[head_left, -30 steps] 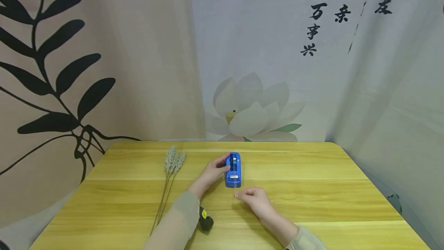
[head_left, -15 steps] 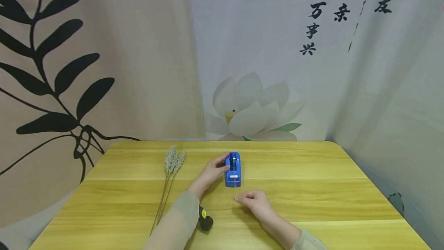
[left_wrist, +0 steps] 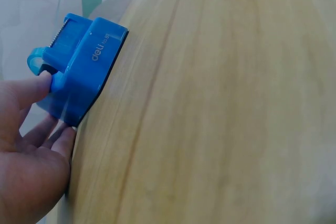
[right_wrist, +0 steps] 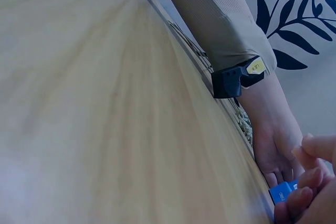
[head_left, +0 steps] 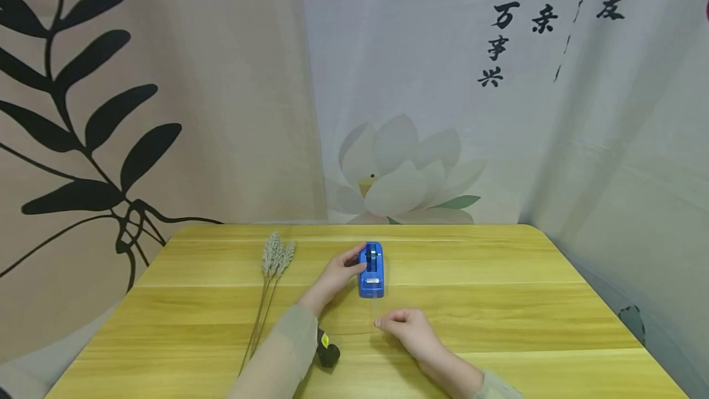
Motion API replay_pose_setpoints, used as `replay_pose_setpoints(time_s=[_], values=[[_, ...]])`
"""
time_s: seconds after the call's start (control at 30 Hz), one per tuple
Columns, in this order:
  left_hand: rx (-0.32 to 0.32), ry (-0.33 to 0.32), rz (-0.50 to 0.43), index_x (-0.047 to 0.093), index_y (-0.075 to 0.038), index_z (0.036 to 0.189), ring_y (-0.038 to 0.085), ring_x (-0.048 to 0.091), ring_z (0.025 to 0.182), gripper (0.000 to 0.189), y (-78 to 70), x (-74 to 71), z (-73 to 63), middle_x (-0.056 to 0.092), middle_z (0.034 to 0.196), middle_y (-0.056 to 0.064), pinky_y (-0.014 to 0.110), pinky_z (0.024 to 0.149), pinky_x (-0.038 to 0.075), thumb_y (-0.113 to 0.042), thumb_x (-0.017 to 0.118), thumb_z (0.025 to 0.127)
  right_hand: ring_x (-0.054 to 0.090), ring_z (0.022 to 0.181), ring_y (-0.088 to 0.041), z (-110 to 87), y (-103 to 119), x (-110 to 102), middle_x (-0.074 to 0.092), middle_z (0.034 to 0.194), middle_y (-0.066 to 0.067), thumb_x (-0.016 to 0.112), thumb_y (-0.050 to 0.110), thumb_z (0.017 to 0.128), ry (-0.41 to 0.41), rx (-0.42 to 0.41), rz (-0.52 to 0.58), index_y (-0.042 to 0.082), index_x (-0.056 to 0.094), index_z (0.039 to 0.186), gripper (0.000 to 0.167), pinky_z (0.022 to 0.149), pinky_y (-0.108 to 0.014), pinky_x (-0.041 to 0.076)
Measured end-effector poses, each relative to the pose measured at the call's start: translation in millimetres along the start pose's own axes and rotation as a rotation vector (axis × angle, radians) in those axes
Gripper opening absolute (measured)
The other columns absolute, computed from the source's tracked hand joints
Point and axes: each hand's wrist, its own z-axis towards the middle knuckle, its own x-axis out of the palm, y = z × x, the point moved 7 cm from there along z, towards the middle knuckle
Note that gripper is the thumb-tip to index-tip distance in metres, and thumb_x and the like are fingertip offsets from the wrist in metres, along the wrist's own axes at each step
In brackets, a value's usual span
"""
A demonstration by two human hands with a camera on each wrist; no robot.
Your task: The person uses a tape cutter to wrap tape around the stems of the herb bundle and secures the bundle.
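On the wooden table a blue tape dispenser (head_left: 372,285) stands lengthwise, its serrated cutter visible in the left wrist view. My left hand (head_left: 335,277) grips it from the left side, thumb by the tape roll (left_wrist: 37,60) and the other fingers low on the body. A thin clear strip of tape (head_left: 375,308) runs from the dispenser's near end toward me. Its free end is pinched between thumb and index finger of my right hand (head_left: 411,331), which is nearer me and a little to the right. In the right wrist view the right hand's fingers (right_wrist: 310,179) partly hide the dispenser.
Dried grass stems with pale seed heads (head_left: 272,257) lie left of my left forearm. A black wrist camera (head_left: 328,356) juts out under the left sleeve. Behind the table (head_left: 498,276) hangs a printed curtain (head_left: 260,91).
My right hand has drawn slightly toward me, and the strip of tape between it and the dispenser is longer. The left hand and dispenser stay in place.
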Motion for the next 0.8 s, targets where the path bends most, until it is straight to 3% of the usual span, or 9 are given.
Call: replay_pose_setpoints(time_s=[0.37, 0.8], values=[[-0.008, -0.005, 0.010, 0.050, -0.027, 0.142, 0.036, 0.037, 0.135, 0.049, 1.4, -0.3, 0.4, 0.045, 0.145, 0.016, 0.054, 0.110, 0.027, -0.018, 0.062, 0.095, 0.056, 0.084, -0.014, -5.2, -1, 2, 0.070, 0.094, -0.006, 0.072, 0.018, 0.086, 0.005, -0.027, -0.001, -0.005, 0.072, 0.085, 0.023, 0.075, -0.032, 0.044], [-0.034, -0.008, 0.009, 0.050, -0.029, 0.143, 0.035, 0.036, 0.136, 0.050, 2.7, -1.5, 0.8, 0.044, 0.146, 0.015, 0.053, 0.110, 0.028, -0.019, 0.062, 0.096, 0.059, 0.088, -0.015, -11.7, 4, 3, 0.072, 0.095, -0.008, 0.071, 0.016, 0.085, 0.041, -0.035, 0.005, -0.006, 0.071, 0.087, 0.022, 0.079, -0.033, 0.045]])
